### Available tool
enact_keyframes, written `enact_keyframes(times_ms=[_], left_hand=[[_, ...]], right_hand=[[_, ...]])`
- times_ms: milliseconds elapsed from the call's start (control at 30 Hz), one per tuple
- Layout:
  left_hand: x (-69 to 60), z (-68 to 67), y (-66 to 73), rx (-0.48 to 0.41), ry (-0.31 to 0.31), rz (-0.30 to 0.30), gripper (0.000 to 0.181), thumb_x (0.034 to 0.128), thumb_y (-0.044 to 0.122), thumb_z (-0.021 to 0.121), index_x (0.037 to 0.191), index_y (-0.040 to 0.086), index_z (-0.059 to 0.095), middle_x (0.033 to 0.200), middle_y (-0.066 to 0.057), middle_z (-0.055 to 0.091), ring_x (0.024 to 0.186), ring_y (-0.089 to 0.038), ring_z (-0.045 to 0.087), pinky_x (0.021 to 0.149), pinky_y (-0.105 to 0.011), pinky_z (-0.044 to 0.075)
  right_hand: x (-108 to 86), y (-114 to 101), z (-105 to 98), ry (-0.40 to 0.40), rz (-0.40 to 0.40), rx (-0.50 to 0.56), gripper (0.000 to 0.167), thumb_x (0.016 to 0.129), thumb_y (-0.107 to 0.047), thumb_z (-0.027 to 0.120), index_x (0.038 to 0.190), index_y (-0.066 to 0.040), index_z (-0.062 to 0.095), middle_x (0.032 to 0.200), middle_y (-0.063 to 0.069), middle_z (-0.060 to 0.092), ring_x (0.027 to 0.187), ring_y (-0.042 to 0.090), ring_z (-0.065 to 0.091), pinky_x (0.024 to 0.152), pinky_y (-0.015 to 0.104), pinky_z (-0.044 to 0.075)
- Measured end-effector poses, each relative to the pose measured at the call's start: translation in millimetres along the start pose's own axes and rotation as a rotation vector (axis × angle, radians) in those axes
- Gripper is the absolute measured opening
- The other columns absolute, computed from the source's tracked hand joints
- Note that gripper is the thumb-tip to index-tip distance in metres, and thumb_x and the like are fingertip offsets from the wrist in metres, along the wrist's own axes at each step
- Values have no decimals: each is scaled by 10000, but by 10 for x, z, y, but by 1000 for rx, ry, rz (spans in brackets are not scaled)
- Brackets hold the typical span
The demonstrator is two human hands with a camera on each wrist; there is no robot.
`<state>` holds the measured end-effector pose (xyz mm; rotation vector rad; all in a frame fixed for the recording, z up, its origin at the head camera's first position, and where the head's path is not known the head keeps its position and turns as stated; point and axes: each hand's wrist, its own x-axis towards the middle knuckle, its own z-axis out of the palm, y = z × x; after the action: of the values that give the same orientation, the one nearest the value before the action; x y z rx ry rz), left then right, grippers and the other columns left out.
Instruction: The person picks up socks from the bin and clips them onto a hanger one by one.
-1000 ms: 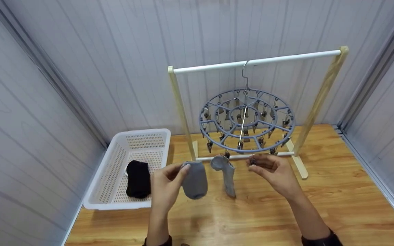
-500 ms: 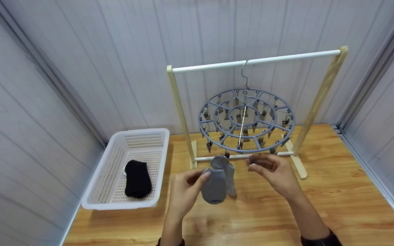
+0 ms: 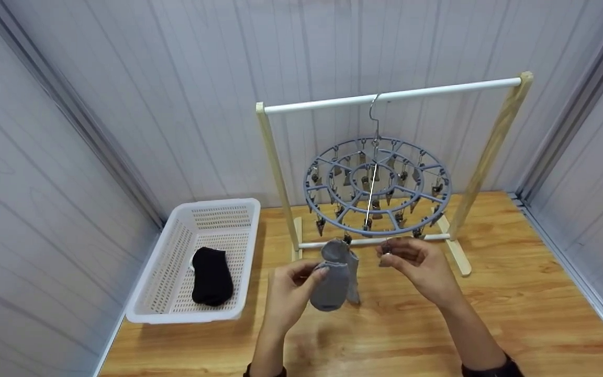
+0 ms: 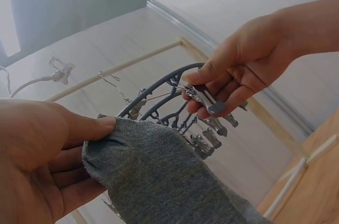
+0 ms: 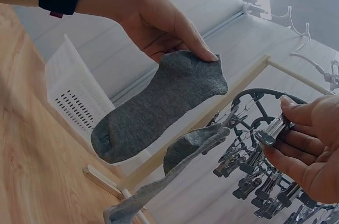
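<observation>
My left hand (image 3: 291, 296) pinches a grey ankle sock (image 3: 330, 287) by its cuff, thumb in front. The sock hangs down, partly in front of a second grey sock (image 3: 353, 277), which hangs from a clip at the front of the round drying rack (image 3: 380, 228). In the right wrist view the held sock (image 5: 159, 110) shows whole. My right hand (image 3: 424, 269) pinches a metal clip (image 4: 204, 98) of the rack between thumb and fingers, to the right of the hanging sock. Sock and pinched clip are apart.
The rack hangs by its hook from the white bar (image 3: 437, 90) of a wooden stand (image 3: 490, 141). Several clips dangle under the ring. At the left, a white basket (image 3: 147, 272) holds a black sock (image 3: 211, 276) with something white under it. Panel walls enclose the wooden table (image 3: 411, 335).
My left hand has carried its grey sock to the right, until it overlaps the hanging sock in view. My right hand stays at the clip.
</observation>
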<state>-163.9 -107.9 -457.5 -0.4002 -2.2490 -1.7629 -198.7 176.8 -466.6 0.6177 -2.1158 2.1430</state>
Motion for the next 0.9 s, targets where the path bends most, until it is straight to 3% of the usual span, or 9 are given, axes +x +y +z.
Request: enact_keyframes(times_ms=[367,600,900], left_hand=[[8,166,-71,-15,6,1,135,942,140,824,1046,54,819,945,-38,801,808,-156,756,729,-284,622],[-11,283,-80,-31,-11,-27,143,962,140,800,1069,45,807,981,-55,795,846,-168,749,754,-274,616],[-8,364,-87,-14,-42,-13,122,973,180,796,1058,95,816,979,-16,797,845,-145,752,745,-288,624]], right_hand=[[-14,-23,22,32,34,-27,297,947,16,765,1224,91,692,1124,149,775,1017,303,762,878,401,622],[-21,-25,39,30,34,-21,283,956,42,741,1213,140,675,1129,160,771,987,223,769,883,363,621],[-28,-23,67,9,18,-58,253,961,27,740,1180,142,686,1057,224,765,869,213,779,801,340,637]])
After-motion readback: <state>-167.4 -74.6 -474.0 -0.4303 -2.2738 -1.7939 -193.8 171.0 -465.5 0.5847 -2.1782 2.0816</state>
